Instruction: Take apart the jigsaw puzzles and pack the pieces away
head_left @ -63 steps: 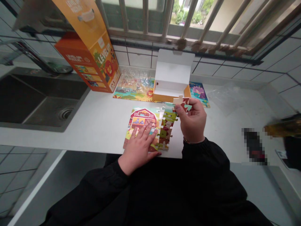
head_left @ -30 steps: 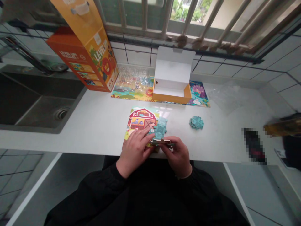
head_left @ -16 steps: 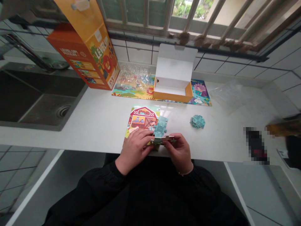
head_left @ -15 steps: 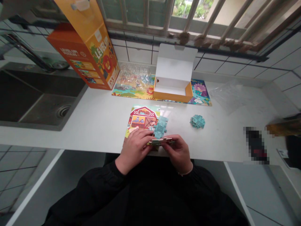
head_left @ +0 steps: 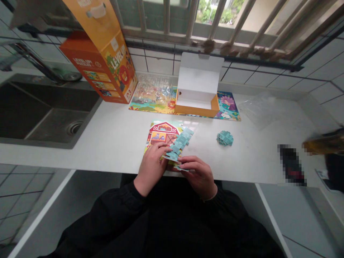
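Note:
Near the counter's front edge, my left hand [head_left: 153, 162] grips the lower end of a strip of joined teal-backed puzzle pieces [head_left: 180, 142]. The strip slants up to the right, partly over a colourful barn picture sheet [head_left: 161, 129]. My right hand [head_left: 198, 172] pinches a separate teal-backed puzzle piece [head_left: 183, 168] just below and right of that strip. A narrow gap seems to part the two. My hands cover the bottom of the barn picture. To the right lies a small pile of teal-backed puzzle pieces [head_left: 225, 138].
An open yellow box [head_left: 197, 110] with a white lid stands at the back on a colourful illustrated board [head_left: 231, 104]. Crumpled clear plastic [head_left: 154, 87] lies beside it. A tall orange puzzle box [head_left: 94, 71] is by the sink [head_left: 80, 130]. More clear film [head_left: 259, 109] lies right.
The puzzle strip has turned from nearly edge-on to show its teal backs. My right hand has moved slightly down with one piece apart from the strip.

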`<state>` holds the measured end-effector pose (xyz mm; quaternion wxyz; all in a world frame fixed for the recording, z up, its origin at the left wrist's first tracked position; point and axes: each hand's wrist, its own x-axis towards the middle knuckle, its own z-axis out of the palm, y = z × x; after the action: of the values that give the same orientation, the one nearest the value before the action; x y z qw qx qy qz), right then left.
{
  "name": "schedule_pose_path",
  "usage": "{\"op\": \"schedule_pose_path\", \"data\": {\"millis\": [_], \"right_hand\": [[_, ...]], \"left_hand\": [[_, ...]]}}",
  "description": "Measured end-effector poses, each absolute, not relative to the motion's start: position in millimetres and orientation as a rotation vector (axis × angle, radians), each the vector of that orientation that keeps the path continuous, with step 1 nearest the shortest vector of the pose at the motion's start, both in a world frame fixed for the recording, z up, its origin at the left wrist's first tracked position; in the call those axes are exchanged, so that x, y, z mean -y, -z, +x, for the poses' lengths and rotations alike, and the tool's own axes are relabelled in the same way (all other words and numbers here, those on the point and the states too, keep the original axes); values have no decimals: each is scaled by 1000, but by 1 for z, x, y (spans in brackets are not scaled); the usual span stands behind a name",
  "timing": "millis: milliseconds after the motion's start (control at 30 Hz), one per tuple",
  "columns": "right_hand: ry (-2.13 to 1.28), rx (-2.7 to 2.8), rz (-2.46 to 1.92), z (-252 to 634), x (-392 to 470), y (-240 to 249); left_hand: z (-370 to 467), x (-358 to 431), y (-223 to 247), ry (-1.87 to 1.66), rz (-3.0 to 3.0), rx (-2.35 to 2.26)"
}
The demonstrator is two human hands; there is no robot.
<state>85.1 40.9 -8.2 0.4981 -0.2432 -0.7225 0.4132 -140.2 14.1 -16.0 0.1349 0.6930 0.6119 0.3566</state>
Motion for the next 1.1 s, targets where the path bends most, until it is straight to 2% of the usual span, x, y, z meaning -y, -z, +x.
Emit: {"op": "schedule_pose_path", "data": {"millis": [233,433,733,1100], "right_hand": [[-1031,1690,-644,83,-40,10],[-1116,1632,-698,84,-39,18],[-1381,1048,-1027,84,-56,30],[-1390,1019,-1030,95,-61,31]], "left_hand": [[-142,-4,9,-1063,2027,-1709],[-131,2,8,-1041,2054,-1885],[-146,-4,10,-890,2206,-1788],[-169,-9,13,-868,2301,-1670]]}}
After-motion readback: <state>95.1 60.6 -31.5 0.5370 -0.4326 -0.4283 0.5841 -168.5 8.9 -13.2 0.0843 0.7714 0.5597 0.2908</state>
